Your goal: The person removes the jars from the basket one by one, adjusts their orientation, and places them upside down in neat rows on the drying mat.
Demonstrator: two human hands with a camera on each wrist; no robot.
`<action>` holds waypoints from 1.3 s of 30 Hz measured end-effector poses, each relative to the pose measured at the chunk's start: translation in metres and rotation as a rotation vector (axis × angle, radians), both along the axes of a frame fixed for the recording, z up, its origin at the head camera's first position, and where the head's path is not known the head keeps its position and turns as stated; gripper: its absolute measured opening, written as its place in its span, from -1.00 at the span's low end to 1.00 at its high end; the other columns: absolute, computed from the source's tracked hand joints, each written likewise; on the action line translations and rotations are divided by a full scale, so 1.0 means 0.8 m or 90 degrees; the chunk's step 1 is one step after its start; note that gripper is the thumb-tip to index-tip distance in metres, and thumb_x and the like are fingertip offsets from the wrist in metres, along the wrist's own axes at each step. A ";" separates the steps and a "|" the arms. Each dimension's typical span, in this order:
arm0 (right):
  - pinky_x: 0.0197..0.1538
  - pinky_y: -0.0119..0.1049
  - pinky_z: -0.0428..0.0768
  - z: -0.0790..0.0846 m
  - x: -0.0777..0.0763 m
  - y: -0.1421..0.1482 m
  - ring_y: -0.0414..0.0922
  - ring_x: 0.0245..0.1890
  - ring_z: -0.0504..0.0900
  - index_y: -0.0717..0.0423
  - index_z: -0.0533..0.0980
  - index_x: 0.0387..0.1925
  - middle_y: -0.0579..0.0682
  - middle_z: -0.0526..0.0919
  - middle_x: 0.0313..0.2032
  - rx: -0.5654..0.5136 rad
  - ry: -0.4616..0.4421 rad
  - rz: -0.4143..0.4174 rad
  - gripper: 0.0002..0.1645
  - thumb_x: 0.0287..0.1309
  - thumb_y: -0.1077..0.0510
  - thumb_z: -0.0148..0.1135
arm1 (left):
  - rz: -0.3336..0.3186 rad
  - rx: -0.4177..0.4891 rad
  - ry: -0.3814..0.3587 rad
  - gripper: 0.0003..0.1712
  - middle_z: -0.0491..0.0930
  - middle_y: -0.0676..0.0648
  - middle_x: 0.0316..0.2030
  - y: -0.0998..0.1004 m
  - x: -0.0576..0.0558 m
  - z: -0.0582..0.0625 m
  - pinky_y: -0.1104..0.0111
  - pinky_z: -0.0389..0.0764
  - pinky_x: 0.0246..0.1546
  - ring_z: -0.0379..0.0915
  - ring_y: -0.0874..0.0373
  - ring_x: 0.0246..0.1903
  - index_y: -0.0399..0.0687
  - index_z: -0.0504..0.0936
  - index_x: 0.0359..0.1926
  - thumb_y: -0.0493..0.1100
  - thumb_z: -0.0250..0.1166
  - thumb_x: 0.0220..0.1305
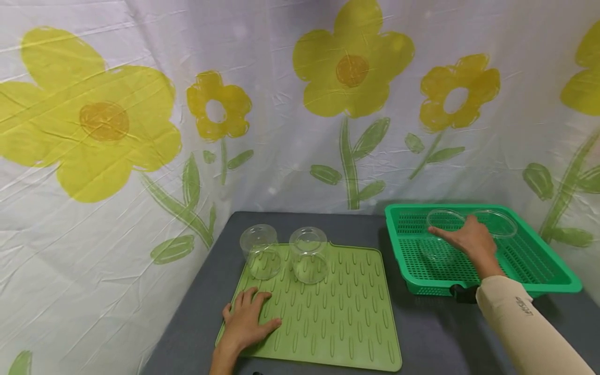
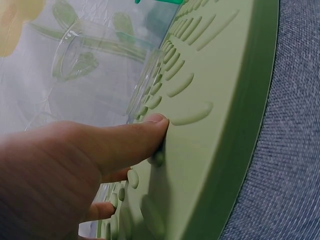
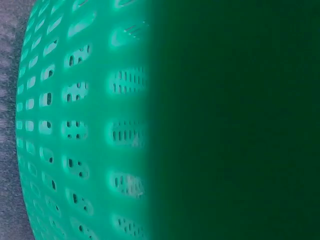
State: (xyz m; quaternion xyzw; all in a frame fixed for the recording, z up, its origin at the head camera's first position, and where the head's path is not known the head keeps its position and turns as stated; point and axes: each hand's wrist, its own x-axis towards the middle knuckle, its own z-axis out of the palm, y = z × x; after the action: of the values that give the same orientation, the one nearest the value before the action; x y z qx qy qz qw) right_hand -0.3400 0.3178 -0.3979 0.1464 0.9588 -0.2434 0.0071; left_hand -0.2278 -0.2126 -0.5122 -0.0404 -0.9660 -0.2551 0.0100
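In the head view, my right hand (image 1: 471, 240) reaches into the green basket (image 1: 407, 271). Its thumb and fingers straddle a clear jar (image 1: 436, 249) just below the rim, gripping it from the near side; the fingertips are hidden. Beside it is the round rim of a second clear jar (image 1: 507, 233). My left hand (image 1: 245, 319) rests with spread fingers on the light green ridged mat (image 1: 347, 333). Two more clear jars (image 1: 264, 260) (image 1: 308, 263) stand side by side at the mat's far edge, beyond the left hand. In the left wrist view, the thumb (image 2: 135, 142) touches the mat.
Dark grey cloth (image 1: 431, 333) covers the table under mat and basket. A white curtain (image 1: 281, 156) with yellow flowers hangs right behind. The basket's perforated wall (image 3: 100, 110) fills much of the right wrist view, the rest of which is dark green.
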 end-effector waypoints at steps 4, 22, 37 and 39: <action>-0.11 0.28 0.56 -0.003 0.001 0.000 0.57 0.17 0.37 0.62 -0.16 0.49 0.73 0.15 0.30 -0.013 0.015 0.012 0.52 0.16 -0.57 0.16 | 0.003 0.001 -0.019 -0.28 0.28 -0.27 0.43 0.002 0.002 0.006 -0.52 -0.04 0.25 0.06 -0.38 0.46 0.15 0.55 0.24 0.26 0.49 0.10; 0.16 0.47 0.38 -0.001 0.020 -0.003 0.60 0.31 0.18 0.54 -0.16 0.52 0.67 0.02 0.42 -0.089 0.095 0.029 0.42 0.22 -0.49 0.19 | 0.001 -0.022 -0.059 -0.25 0.26 -0.31 0.43 0.005 0.000 0.025 -0.57 -0.04 0.22 0.06 -0.43 0.45 0.12 0.53 0.27 0.25 0.49 0.11; -0.01 0.36 0.49 0.044 0.048 -0.011 0.48 0.22 0.38 0.34 -0.13 0.59 0.57 0.17 0.42 -0.109 0.198 0.080 0.33 0.23 -0.40 0.26 | -0.007 -0.002 0.047 -0.51 0.62 -0.20 0.09 0.028 -0.003 0.049 -0.10 0.60 -0.10 0.60 -0.20 0.04 -0.03 0.67 0.11 0.11 0.43 0.26; -0.05 0.30 0.51 0.052 0.052 -0.015 0.44 0.20 0.42 0.28 -0.12 0.60 0.53 0.20 0.42 -0.114 0.212 0.093 0.30 0.23 -0.39 0.28 | -0.020 0.021 0.046 -0.56 0.68 -0.16 0.01 0.032 -0.005 0.058 0.01 0.64 -0.19 0.65 -0.13 -0.06 -0.05 0.68 0.08 0.07 0.42 0.29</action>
State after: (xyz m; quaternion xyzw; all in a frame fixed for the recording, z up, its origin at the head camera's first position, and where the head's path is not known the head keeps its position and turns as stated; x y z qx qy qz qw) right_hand -0.2985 0.3054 -0.3563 0.0330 0.9294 -0.3474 -0.1206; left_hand -0.2315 -0.1873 -0.4655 -0.0643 -0.9600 -0.2693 0.0418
